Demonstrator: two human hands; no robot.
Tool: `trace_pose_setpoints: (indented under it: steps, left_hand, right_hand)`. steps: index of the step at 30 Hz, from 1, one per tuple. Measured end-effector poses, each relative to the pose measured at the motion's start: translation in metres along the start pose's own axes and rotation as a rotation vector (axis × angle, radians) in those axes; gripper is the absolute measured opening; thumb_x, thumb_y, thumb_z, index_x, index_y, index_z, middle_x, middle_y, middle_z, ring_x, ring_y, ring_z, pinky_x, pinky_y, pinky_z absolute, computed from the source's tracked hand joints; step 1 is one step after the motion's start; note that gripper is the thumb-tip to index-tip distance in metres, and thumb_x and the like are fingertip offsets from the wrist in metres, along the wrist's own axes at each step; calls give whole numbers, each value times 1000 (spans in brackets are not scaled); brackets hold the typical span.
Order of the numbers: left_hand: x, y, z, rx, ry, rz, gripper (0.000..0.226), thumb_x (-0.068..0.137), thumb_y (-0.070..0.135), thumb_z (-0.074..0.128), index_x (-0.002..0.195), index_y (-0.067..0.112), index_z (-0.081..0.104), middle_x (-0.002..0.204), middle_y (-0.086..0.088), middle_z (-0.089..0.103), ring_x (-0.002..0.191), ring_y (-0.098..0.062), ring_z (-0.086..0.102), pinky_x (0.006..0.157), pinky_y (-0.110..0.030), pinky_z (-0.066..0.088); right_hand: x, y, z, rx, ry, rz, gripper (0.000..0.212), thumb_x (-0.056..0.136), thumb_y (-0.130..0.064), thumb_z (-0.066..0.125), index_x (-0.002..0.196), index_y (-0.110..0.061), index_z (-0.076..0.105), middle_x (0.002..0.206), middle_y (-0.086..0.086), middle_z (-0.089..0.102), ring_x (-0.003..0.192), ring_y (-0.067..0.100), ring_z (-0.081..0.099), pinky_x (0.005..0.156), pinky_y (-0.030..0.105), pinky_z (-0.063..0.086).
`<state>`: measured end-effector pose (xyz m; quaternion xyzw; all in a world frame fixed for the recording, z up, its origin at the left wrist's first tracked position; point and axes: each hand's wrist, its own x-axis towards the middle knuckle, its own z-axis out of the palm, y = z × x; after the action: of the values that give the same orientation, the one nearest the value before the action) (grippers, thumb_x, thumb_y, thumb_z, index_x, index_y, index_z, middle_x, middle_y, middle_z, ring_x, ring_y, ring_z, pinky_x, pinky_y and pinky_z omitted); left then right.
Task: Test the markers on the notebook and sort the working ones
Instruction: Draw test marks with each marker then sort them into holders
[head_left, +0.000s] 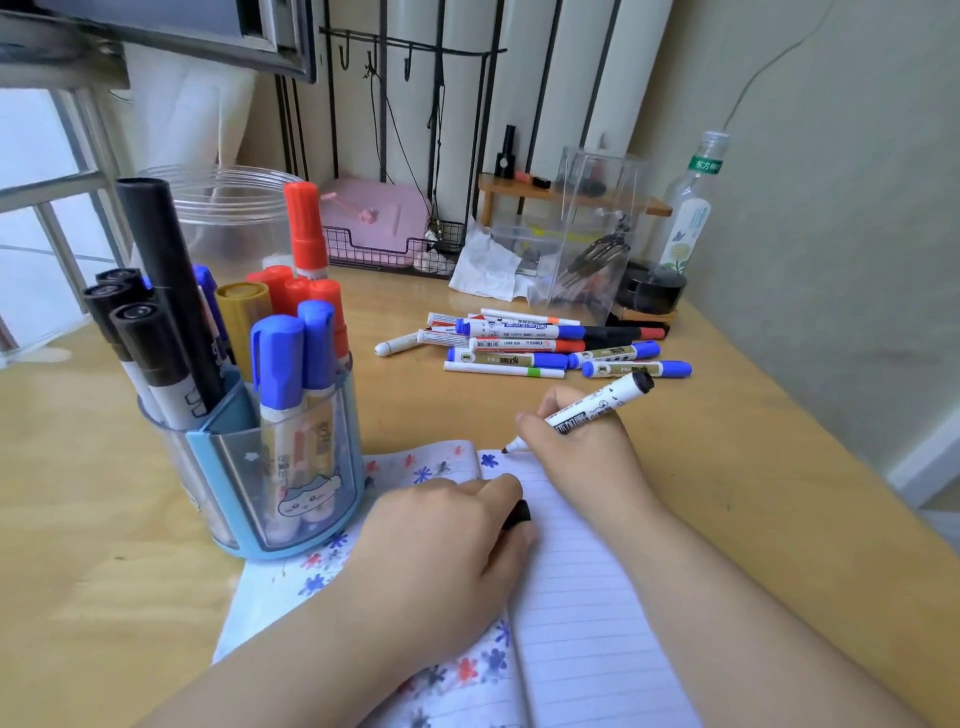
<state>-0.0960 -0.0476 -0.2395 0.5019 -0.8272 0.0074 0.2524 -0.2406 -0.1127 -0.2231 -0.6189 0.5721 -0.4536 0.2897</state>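
Blue cup (223, 467): stands on the left, full of capped markers, likely the good ones.
Left hand (441, 540): presses the notebook (571, 597) flat and curls tight around the black cap (519, 514).
Right hand (582, 441): grips the black marker (587, 410), tip touching the page top, ready to draw.
Marker pile (545, 345): lies behind on the desk (727, 441), maybe waiting.

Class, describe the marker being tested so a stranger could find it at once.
Start at the open notebook on the desk. Above its lined right page, the right hand holds a white marker. Unlike the others, it is uncapped, black tip at the paper.
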Motion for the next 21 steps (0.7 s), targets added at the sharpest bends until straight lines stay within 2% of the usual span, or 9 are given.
trace_pose_setpoints:
  steps: [3,7,13,17,21]
  left_hand:
    - [0,0,1,5,-23,-3,79,66,56,-10,117,31,44,103,11,61,91,-9,56,70,-29,45]
    - [1,0,-1,7,-38,-8,78,67,56,-9,116,31,46,102,10,62,90,-10,57,68,-29,45]
    - [0,0,-1,27,-58,-11,78,67,56,-10,118,31,43,104,10,61,92,-10,56,71,-29,45]
    - [1,1,-3,18,-67,-15,78,67,56,-10,117,32,45,101,10,61,92,-12,56,71,-30,46]
    - [1,1,-3,13,-69,-20,77,68,57,-9,116,32,46,96,9,62,89,-13,57,68,-30,46]
  right_hand:
    - [-1,0,0,11,-32,6,31,84,-13,61,62,-15,39,38,-13,36,40,2,36,39,16,24]
    - [0,0,1,2,-52,15,30,84,-13,61,63,-15,40,38,-15,41,41,4,35,40,17,25]
    - [-2,-1,0,13,-63,11,34,78,-5,57,58,-17,32,46,-10,26,48,9,22,39,18,19]
    - [-2,-1,0,34,-61,7,34,80,-6,59,59,-17,34,44,-11,29,46,7,25,40,18,22]
    - [-2,0,1,9,-61,7,32,80,-6,59,60,-16,36,50,-6,32,48,9,26,41,19,21]
